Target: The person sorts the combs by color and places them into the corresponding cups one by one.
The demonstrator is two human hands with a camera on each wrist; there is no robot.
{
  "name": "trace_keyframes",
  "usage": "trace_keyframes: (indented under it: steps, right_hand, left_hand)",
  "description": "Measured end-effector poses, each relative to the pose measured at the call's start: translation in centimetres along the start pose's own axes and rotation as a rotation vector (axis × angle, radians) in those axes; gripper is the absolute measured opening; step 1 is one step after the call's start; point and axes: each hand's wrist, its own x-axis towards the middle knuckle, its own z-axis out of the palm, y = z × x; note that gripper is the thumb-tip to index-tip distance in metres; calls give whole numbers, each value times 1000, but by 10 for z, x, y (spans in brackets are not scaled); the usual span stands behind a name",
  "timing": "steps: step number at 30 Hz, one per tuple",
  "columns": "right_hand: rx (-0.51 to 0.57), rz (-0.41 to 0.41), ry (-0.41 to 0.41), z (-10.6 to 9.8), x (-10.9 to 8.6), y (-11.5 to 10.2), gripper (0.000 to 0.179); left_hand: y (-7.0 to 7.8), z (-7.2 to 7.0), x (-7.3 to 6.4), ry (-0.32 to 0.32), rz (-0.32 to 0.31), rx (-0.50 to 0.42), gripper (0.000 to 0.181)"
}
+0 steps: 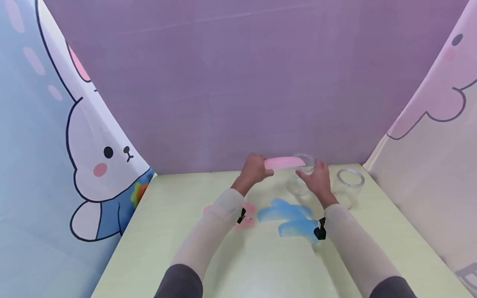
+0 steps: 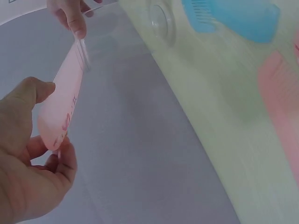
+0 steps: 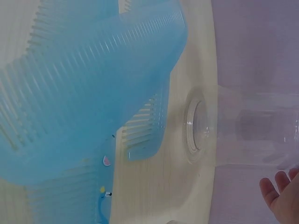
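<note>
My left hand (image 1: 254,171) pinches one end of a pink comb (image 1: 281,162) between thumb and fingers, holding it nearly level above the table's back part. Its far end overlaps the rim of a clear jar (image 1: 297,187). Around the right side of that jar, near its top, curves my right hand (image 1: 318,178); in the left wrist view its thumb presses at the rim. The right wrist view shows the see-through jar wall (image 3: 257,130) with fingertips beside it. Small printed marks run along the pink comb (image 2: 63,102).
Several blue combs (image 1: 285,210) lie overlapping in front of the jar. Pink combs (image 1: 246,223) rest on the table, partly hidden under my left forearm. At the right stands another clear jar (image 1: 348,188) with a silvery rim. A purple cloth wall (image 1: 238,91) rises behind the table.
</note>
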Motion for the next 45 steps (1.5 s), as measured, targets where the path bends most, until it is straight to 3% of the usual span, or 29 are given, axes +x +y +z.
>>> trace_keyframes:
  steps: [4, 7, 9, 12, 14, 17, 23, 31, 38, 45]
  right_hand:
    - [-6, 3, -11, 4, -3, 0, 104]
    - [-13, -1, -15, 7, -3, -2, 105]
    - [-16, -4, -12, 9, -3, -4, 104]
    - [-26, -8, -9, 10, -3, -6, 103]
    - [-32, -15, -6, 9, -2, -6, 102]
    - [-38, -21, -4, 8, 0, -5, 102]
    - [-47, -24, 1, 5, 3, -1, 103]
    - [-41, -24, 17, 1, 5, 3, 101]
    - [-12, -14, 13, -2, 4, 1, 101]
    - [-4, -18, 27, -2, 4, 3, 99]
  left_hand:
    - [9, 2, 2, 75, -36, -27, 36]
    - [13, 2, 4, 87, -108, -153, 57]
    - [14, 2, 5, 107, -116, -268, 66]
    - [11, 2, 5, 131, -81, -414, 72]
    - [7, 3, 4, 139, -44, -443, 72]
    - [-3, 6, 0, 106, -31, -430, 71]
    - [-30, 10, -14, 10, -61, -418, 66]
    - [-57, 16, -33, -60, -67, -347, 64]
    - [-75, 19, -49, -66, -86, -349, 60]
    - [-96, 19, -68, -57, -102, -289, 56]
